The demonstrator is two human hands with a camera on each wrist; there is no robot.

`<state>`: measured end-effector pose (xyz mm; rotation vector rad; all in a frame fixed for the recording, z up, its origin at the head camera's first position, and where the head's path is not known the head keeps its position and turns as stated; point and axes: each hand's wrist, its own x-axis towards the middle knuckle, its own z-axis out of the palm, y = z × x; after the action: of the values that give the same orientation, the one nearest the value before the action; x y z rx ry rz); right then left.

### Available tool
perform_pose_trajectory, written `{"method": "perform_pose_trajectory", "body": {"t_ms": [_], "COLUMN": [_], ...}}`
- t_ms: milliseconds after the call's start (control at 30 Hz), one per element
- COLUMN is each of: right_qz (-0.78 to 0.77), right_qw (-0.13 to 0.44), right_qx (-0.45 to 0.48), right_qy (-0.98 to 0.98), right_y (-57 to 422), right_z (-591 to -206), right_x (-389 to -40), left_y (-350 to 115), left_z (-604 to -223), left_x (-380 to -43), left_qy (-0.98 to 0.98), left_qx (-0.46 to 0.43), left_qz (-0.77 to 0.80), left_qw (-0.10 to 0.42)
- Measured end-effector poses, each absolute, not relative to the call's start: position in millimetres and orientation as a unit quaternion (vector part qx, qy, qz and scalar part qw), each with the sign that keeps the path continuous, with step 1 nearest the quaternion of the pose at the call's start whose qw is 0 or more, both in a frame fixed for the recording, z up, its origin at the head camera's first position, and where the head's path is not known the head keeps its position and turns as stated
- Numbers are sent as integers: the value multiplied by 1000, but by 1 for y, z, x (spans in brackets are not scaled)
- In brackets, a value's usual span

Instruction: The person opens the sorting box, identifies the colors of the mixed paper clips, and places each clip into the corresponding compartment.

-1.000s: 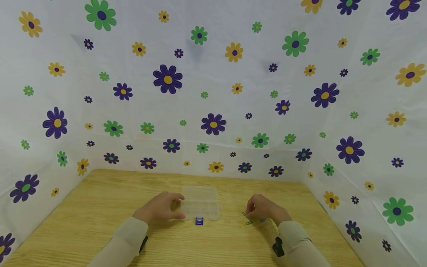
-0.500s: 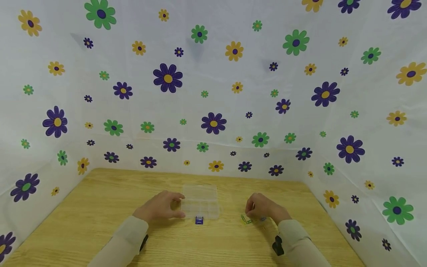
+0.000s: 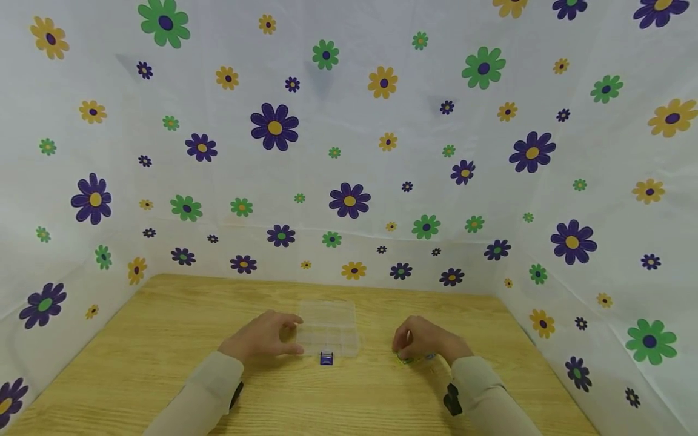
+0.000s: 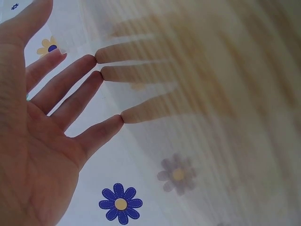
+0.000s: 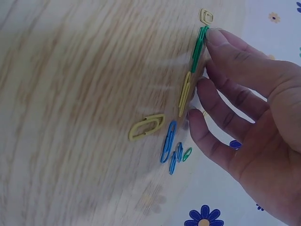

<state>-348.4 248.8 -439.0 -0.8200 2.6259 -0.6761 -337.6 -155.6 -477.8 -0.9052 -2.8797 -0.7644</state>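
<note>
A clear plastic compartment box (image 3: 327,345) lies with its lid folded back, a blue latch (image 3: 326,359) at its front. My left hand (image 3: 267,336) stands at the box's left side, thumb and fingers spread apart. Its fingertips reach the wooden surface in the left wrist view. To the right, my right hand (image 3: 422,339) is low over small coloured paper clips. Thumb and index fingertips meet at the upper end of a green paper clip (image 5: 199,49), pinching it close to the table. Below it are a yellow paper clip (image 5: 185,94) and a blue paper clip (image 5: 168,142).
Another yellow paper clip (image 5: 146,127) lies farther out on the wooden table (image 3: 207,303). Small blue clips (image 5: 173,162), a small green clip (image 5: 187,154) and a small yellow clip (image 5: 206,17) are around. A flower-print sheet (image 3: 305,163) encloses the table's back and sides.
My right hand has shifted a little left, over the green clips that showed beside it before. My left hand and the box have stayed in place.
</note>
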Motion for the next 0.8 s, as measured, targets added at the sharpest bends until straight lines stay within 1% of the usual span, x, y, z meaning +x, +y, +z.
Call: {"method": "perform_pose_trajectory", "body": {"t_ms": [333, 533, 800], "right_qz": [-226, -239, -239], "right_qw": [145, 146, 144], "right_qx": [-308, -303, -291], "right_qy": [913, 911, 915], "right_y": [253, 253, 252], "right_z": [-439, -441, -442], "right_x": [-349, -348, -349], "left_y": [-155, -156, -155], "left_z": [-480, -481, -474], "left_x": [-338, -339, -335], "left_qy": [-926, -922, -923], "left_qx": [-286, -290, -283], "left_qz": [-246, -257, -260], "left_qw": [11, 12, 0]}}
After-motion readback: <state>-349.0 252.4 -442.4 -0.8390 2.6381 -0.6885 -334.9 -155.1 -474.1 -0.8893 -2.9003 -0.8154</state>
